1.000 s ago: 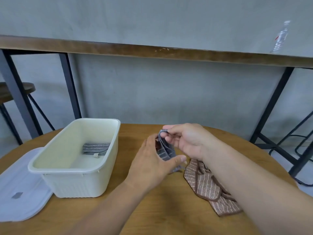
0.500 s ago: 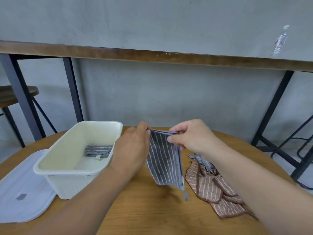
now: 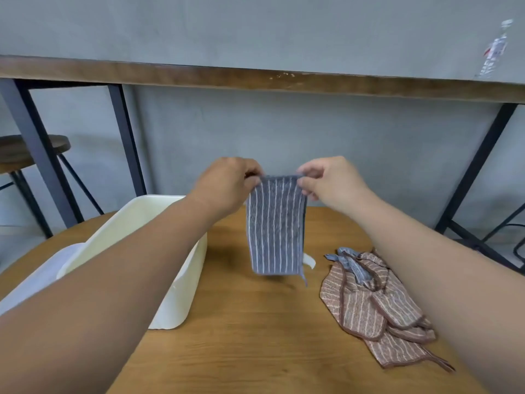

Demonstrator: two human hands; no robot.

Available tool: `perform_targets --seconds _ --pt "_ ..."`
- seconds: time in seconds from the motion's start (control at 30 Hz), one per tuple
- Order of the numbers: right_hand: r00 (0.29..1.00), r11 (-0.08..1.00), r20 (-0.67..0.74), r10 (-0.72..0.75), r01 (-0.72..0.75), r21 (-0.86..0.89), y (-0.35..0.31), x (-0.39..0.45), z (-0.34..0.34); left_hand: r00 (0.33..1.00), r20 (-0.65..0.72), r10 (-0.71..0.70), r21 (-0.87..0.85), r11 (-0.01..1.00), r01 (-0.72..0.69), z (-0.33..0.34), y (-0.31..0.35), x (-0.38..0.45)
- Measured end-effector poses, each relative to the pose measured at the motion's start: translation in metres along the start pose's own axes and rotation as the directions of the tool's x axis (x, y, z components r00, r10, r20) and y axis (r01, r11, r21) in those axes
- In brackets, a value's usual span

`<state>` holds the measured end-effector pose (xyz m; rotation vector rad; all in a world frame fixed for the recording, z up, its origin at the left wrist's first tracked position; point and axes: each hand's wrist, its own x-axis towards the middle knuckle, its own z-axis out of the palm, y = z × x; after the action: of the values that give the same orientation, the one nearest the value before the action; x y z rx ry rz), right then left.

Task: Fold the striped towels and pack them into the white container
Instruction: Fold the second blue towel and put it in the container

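A grey-blue striped towel (image 3: 275, 228) hangs in the air above the round wooden table (image 3: 250, 336), doubled lengthwise. My left hand (image 3: 227, 186) pinches its top left corner and my right hand (image 3: 329, 183) pinches its top right corner. The white container (image 3: 184, 280) stands on the table to the left, below my left forearm, which hides most of its inside. A crumpled brown striped towel (image 3: 377, 311) lies on the table to the right, with a small grey-blue strip (image 3: 352, 265) on its far edge.
The container's translucent lid (image 3: 37, 280) lies flat at the table's left edge. Behind the table stands a long wooden bench top on dark metal legs (image 3: 39, 155), with a stool (image 3: 17, 152) at far left and a plastic bottle (image 3: 494, 49) at far right.
The towel went from bunched between my hands to opened out and lifted higher, hanging straight down. My hands moved apart and up. The view tilted, so my left arm now covers the container's inside.
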<state>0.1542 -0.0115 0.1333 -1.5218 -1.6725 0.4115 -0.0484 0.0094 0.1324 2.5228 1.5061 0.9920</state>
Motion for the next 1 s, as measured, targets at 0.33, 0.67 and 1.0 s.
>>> perform_targets --seconds 0.33,0.67,1.0 --pt "0.923 0.902 0.369 -0.109 0.248 -0.353 0.07 -0.112 0.051 0.946 0.165 0.278 0.054 0.955 -0.29 0.086 -0.043 -0.141" --pt "0.83 0.925 0.557 -0.044 0.244 -0.291 0.108 -0.185 0.091 0.907 0.39 0.161 -0.085 0.987 -0.138 0.119 -0.052 -0.228" --pt "0.856 0.983 0.506 0.107 -0.015 -0.182 0.106 -0.188 0.098 0.868 0.481 -0.127 -0.213 0.943 0.256 0.116 -0.049 -0.224"
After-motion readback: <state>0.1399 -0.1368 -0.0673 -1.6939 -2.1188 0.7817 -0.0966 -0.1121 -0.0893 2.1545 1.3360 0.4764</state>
